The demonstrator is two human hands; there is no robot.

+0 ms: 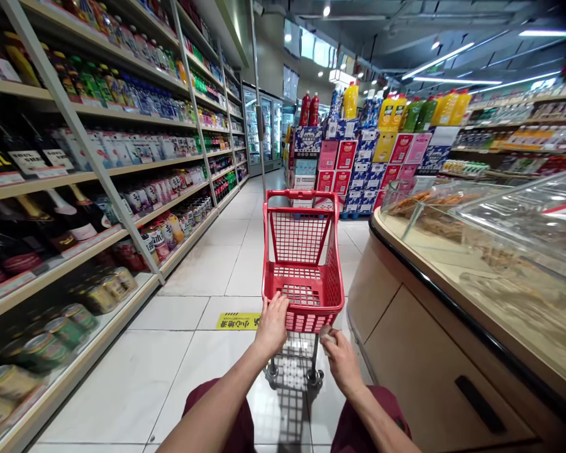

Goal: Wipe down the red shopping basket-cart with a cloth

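Note:
A small red plastic shopping cart (pixel 295 274) stands right in front of me, its basket empty and its wheels on the tiled floor. My left hand (pixel 272 324) grips the near left corner of the basket, fingers over the rim. At the near right corner, my right hand (pixel 343 358) is closed on a small crumpled greyish cloth (pixel 327 333). The cloth is at the basket's lower edge; most of it is hidden by the fingers, and I cannot tell whether it touches the plastic.
Drink shelves (pixel 136 119) line the left side. On the right, a curved counter (pixel 405 314) with a glass food case comes close to the cart. Stacked drink cartons (pixel 339 157) stand ahead. A yellow floor sticker (pixel 238 321) lies left of the cart.

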